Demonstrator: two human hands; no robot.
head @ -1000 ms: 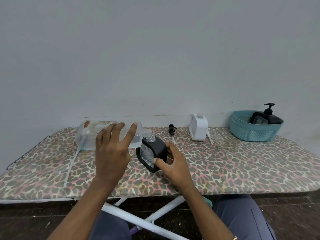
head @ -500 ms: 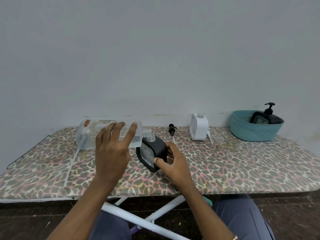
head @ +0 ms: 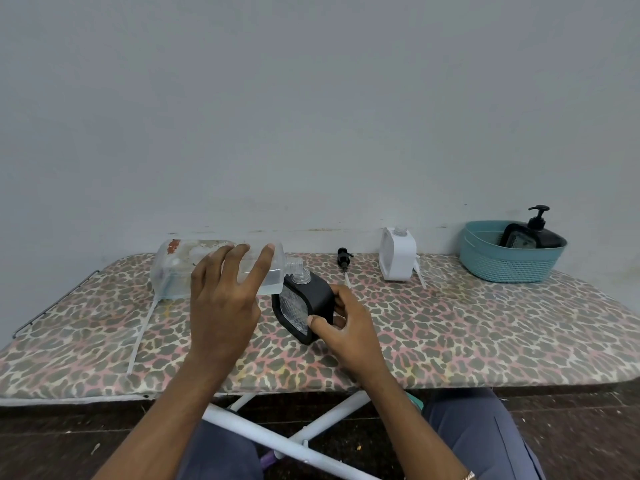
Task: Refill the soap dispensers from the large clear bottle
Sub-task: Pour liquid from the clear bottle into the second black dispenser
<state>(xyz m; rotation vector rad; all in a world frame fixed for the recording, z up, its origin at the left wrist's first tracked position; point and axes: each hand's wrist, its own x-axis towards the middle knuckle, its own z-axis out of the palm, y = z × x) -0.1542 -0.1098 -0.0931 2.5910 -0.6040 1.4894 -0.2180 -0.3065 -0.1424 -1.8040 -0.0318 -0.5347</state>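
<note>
We look through one wide-angle head camera, close to the near edge of the leopard-print padded ironing board [head: 450,341], facing forward and down across it toward the plain grey wall [head: 311,116] behind it.

1. I see an ironing board [head: 485,323] with a leopard-print cover, on white crossed legs [head: 277,441].
2. Left part: thin white tube [head: 142,327] lying on the cover.
3. Middle: black dispenser [head: 313,296], tilted, lower corner on the cover.
4. Far edge: black pump head [head: 343,258] lying flat; white dispenser [head: 397,254] upright, white pump [head: 419,277] just beside it.
5. Right end: teal basket [head: 509,265].
</note>
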